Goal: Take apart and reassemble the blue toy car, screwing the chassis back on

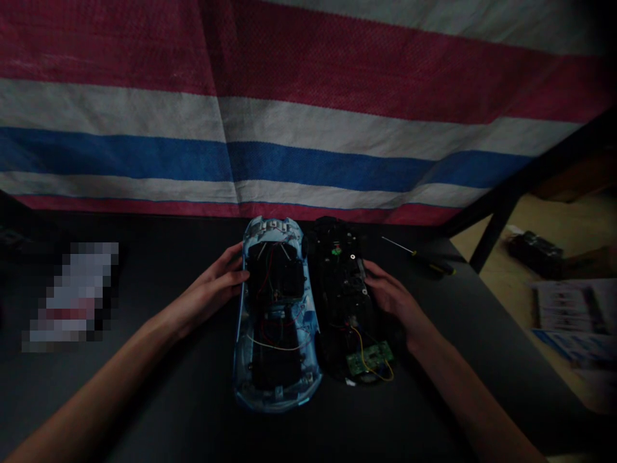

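A light-blue toy car body shell [311, 321] lies upside down on the dark table, its hollow inside facing up with thin red, green and white wires across it. My left hand [224, 276] grips its left side, thumb at the rim. Right beside the shell is the black toy car chassis [340, 283], its inner side up. A green circuit board [370, 358] with a looping yellow wire sits at its near end. My right hand [393, 292] holds the chassis by its right edge, the fingers partly hidden behind it.
A screwdriver [429, 261] with a black and yellow handle lies right of the chassis. On the left is a pixelated object [77, 292]. A striped sheet [289, 148] hangs behind the table [183, 399]. Printed boxes or papers [573, 315] and a dark object [535, 252] are beyond the right edge.
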A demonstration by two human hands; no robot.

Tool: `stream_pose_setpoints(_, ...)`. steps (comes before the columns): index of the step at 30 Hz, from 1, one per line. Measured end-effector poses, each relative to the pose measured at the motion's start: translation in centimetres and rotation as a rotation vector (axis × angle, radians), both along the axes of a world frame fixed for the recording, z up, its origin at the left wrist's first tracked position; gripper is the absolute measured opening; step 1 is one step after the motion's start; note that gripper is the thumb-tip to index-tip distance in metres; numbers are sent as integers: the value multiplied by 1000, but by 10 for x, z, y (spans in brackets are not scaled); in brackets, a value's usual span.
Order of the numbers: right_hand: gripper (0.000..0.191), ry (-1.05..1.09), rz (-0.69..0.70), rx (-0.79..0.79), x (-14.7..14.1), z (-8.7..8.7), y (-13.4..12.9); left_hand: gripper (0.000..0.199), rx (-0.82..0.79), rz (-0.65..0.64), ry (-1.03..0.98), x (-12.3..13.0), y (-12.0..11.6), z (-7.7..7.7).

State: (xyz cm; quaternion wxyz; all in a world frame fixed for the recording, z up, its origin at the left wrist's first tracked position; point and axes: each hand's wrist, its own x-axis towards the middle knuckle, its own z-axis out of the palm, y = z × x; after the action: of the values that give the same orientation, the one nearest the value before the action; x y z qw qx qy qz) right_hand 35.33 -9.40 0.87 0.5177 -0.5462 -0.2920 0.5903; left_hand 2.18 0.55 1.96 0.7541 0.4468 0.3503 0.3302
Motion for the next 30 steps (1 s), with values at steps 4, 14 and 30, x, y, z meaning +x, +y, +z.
stream_pose_setpoints(4,47,-10,26,13,0,0,1,64,-3,-2,16,-2,0,0)
stream_pose_setpoints(14,43,43,11,-1,1,-3,2,65,-18,-31,-2,-5,3,-4)
stream_pose_setpoints(30,43,98,-51,-12,0,-4,1,62,2,-21,12,-1,0,1)
